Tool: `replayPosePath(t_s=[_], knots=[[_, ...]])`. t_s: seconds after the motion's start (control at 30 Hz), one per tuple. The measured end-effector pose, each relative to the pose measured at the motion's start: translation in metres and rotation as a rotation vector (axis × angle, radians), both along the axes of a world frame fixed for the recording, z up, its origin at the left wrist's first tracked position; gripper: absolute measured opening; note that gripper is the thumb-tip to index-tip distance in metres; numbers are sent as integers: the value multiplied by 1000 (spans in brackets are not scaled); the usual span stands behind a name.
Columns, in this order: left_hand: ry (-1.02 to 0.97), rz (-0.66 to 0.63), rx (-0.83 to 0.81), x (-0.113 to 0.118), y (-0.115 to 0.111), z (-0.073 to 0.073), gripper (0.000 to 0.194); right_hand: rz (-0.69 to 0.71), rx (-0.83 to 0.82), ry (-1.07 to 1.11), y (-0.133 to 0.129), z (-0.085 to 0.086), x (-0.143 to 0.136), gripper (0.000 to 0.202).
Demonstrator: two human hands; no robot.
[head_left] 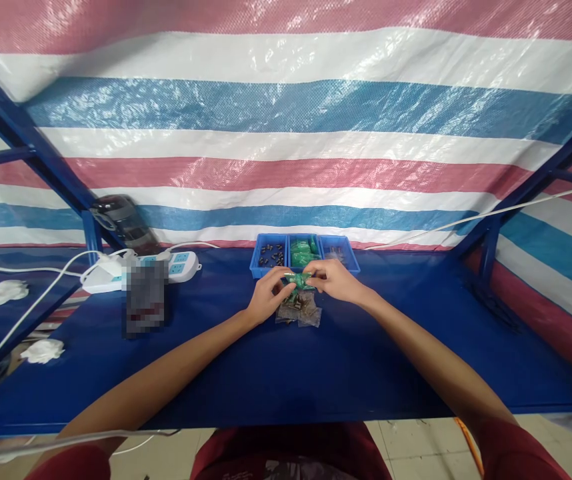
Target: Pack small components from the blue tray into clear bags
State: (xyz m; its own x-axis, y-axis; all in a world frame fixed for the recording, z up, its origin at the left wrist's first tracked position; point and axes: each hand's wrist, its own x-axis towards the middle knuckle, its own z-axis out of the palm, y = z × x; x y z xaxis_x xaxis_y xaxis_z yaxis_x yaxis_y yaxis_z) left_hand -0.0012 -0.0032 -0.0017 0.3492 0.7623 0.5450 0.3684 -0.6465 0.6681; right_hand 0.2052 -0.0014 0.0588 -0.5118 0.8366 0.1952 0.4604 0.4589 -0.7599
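Observation:
Between my two hands is a small clear plastic bag with green contents [300,280], raised just in front of the blue bins. My left hand [269,295] pinches its left end, and my right hand [335,280] pinches the right end. Below it on the table lie clear bags of small brownish metal parts [300,309]. Behind my hands stand three blue bins side by side. The left bin [261,272] has small dark parts in it, the middle one holds green packets [302,251], and the right bin [351,260] contains a few small pieces that I cannot make out.
A white power strip [189,267] with plugged cables lies at the left, beside a pixelated dark object [145,300]. A dark bottle-like object [129,223] leans behind it. Crumpled white tissues [43,351] lie further left. Blue frame posts [491,250] and a striped tarp [286,143] enclose the blue table [366,373].

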Motion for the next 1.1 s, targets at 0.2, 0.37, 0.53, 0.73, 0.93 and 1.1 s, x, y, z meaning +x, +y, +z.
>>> replayPosePath(t_s=[0.2,0.37,0.53,0.73,0.93,1.1], knots=[[-41,45,23,-1,1,-4,24,-125,95,237,0,-27,-10,16],[-40,90,56,-1,-1,-2,25,-146,141,257,-6,-46,-20,26],[-30,108,85,-1,-1,-1,22,-251,199,155,-10,-60,-26,33],[-27,58,44,0,3,-4,24,-320,193,239,-9,-67,-25,29],[40,-36,-1,1,4,-1,26,-375,161,305,-9,-68,-24,28],[-2,-4,-7,1,1,1,28,-336,210,313,-13,-67,-24,25]])
